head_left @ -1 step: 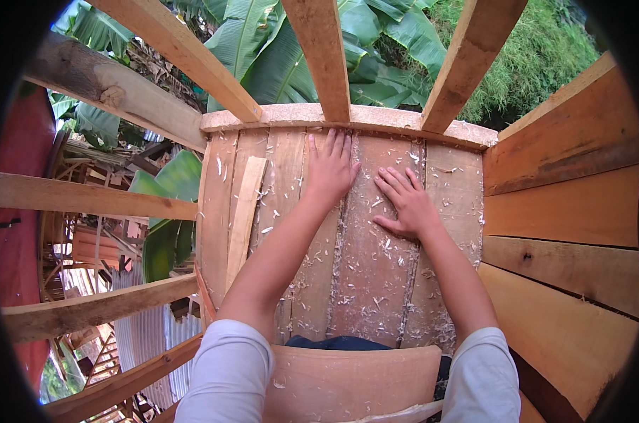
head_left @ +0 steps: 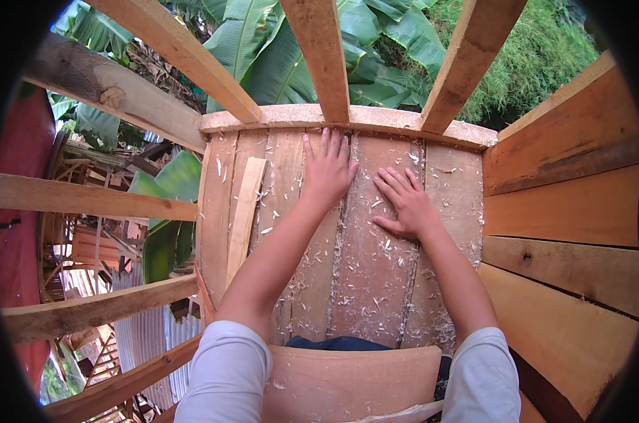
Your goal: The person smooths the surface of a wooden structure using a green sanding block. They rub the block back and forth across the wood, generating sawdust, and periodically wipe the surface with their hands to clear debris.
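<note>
My left hand [head_left: 327, 169] lies flat on the plank floor [head_left: 376, 282], its fingers stretched toward the pale wooden beam [head_left: 376, 118] along the far edge. To its right, my right hand [head_left: 410, 204] rests palm down on the planks with thumb and fingers apart. Neither hand holds anything. White wood shavings [head_left: 386, 245] are scattered around both hands and thicken toward the near side. Left of my left forearm, a narrow strip of pale wood [head_left: 247, 211] lies lengthwise on the planks.
Upright studs [head_left: 319, 56] rise from the far beam, with banana leaves [head_left: 263, 56] beyond. Horizontal rails [head_left: 94, 195] cross the open left side. A plank wall [head_left: 566, 204] stands at right. Close to my body is a smooth wide board [head_left: 355, 381].
My left hand has shifted very slightly to the left. My right hand and the wood around it look unchanged.
</note>
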Motion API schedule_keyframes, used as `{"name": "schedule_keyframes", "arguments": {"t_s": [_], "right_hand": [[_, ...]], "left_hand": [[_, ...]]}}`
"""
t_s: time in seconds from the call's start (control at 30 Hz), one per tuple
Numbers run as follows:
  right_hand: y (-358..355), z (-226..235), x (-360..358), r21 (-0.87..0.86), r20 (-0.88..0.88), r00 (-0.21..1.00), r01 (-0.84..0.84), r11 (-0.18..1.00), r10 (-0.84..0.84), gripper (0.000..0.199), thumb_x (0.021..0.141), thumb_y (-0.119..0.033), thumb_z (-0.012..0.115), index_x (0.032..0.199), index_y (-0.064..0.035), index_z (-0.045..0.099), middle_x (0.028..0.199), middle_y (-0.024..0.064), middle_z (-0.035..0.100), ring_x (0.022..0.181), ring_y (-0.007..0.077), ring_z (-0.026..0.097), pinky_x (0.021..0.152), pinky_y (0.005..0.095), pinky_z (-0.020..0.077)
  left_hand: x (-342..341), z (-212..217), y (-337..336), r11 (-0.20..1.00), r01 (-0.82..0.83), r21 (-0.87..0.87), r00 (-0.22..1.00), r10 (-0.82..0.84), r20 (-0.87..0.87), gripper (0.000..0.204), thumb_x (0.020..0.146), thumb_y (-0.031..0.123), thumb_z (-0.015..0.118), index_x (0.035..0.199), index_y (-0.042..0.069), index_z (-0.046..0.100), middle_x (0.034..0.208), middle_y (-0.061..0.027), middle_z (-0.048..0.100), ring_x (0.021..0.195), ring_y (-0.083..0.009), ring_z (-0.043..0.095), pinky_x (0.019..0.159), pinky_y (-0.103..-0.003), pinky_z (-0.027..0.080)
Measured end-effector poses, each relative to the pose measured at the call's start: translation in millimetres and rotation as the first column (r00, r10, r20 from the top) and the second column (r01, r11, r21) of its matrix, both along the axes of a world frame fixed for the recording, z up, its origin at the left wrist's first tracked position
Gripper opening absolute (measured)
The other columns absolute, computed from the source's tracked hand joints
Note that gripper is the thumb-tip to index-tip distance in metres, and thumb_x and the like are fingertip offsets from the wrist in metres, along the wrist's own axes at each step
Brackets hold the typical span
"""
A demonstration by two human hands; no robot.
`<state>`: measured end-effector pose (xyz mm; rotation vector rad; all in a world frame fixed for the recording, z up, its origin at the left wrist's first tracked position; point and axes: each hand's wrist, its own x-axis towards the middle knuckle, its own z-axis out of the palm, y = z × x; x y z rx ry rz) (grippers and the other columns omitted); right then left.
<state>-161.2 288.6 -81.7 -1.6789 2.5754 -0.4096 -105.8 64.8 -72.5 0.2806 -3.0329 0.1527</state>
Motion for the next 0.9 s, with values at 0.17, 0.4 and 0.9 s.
{"name": "schedule_keyframes", "arguments": {"t_s": [0.17,0.4,0.9], "right_hand": [[-3,4,1,0.026,-0.01,1.0,-0.012,1.0,0.013,0.086,0.086,-0.064,0.055,0.151,-0.0113,0.037,0.157,0.0072,0.037,0.147,0.0224,0.03,0.124,0.0457,0.0153],[1,2,1,0.011,-0.018,1.0,-0.014,1.0,0.015,0.085,0.086,-0.065,0.055,0.15,-0.0107,0.039,0.156,0.0077,0.038,0.147,0.0231,0.031,0.123,0.0466,0.0159],[0,-4,0,0.008,-0.006,1.0,0.009,1.0,-0.009,0.086,0.087,-0.067,0.054,0.151,-0.0122,0.038,0.157,0.0079,0.036,0.147,0.0232,0.031,0.124,0.0462,0.0153]], "left_hand": [[-7,-10,1,0.959,0.174,0.224,0.977,-0.139,-0.163,0.066,0.099,0.047,0.045,0.148,0.003,0.042,0.154,-0.0139,0.041,0.147,-0.0258,0.032,0.117,-0.064,0.015],[-14,-3,25,0.997,-0.043,-0.061,0.994,0.048,0.096,0.07,0.099,0.05,0.043,0.151,0.004,0.037,0.155,-0.0136,0.04,0.147,-0.0267,0.032,0.117,-0.066,0.011],[112,11,-45,0.967,-0.196,0.161,0.967,0.163,0.195,0.097,0.093,0.066,0.046,0.156,-0.002,0.016,0.162,-0.0278,0.012,0.153,-0.0377,0.008,0.118,-0.061,0.003]]}}
